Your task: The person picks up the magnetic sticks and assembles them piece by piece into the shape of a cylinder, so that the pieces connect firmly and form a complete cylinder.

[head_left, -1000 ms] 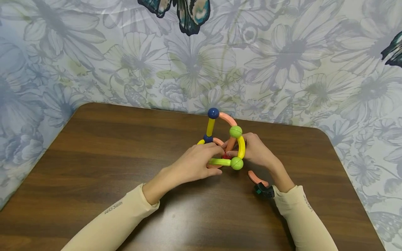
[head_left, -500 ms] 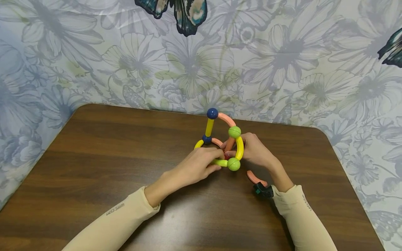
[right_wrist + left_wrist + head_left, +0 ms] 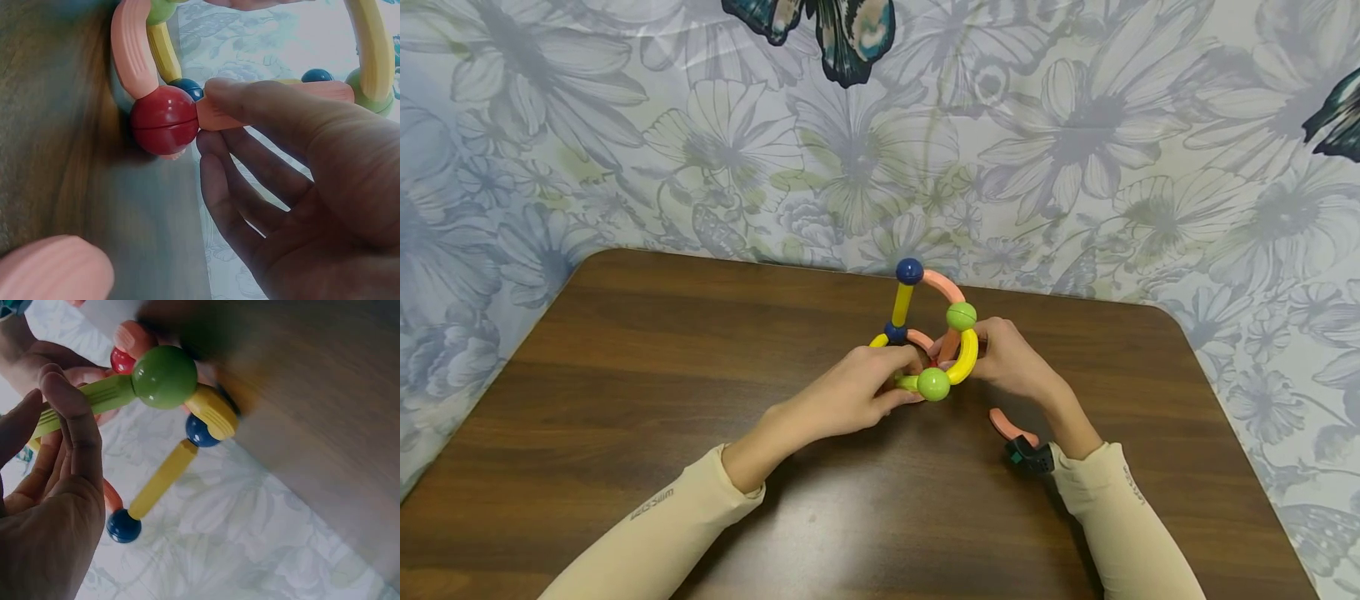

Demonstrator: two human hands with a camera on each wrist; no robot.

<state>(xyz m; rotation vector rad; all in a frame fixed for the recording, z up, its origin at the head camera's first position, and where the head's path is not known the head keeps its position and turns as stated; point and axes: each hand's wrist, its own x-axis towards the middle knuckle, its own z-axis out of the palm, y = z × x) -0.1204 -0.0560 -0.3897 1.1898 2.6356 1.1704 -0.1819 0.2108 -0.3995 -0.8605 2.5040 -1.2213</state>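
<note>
A frame of toy sticks and balls stands on the table. My left hand point(image 3: 831, 400) pinches its lime green stick point(image 3: 111, 392), which ends at a green ball point(image 3: 933, 384). From that ball a curved yellow stick point(image 3: 967, 358) rises to an upper green ball point(image 3: 961, 316). My right hand point(image 3: 1017, 364) pinches a straight salmon stick point(image 3: 220, 117) beside the red ball point(image 3: 164, 120). At the back, a yellow stick point(image 3: 903, 305) stands between a top blue ball point(image 3: 909, 271) and a lower blue ball point(image 3: 895, 332). The fingers partly hide the frame's base.
One loose curved salmon stick point(image 3: 1011, 427) lies on the brown table point(image 3: 662, 350) near the right wrist, next to the black wrist camera point(image 3: 1030, 456). A floral cloth point(image 3: 865, 158) hangs behind the table's far edge.
The lower green ball has swung left, carrying the bottom of the curved yellow stick inward. My left hand has shifted slightly left with the green stick. The right hand stays almost still.
</note>
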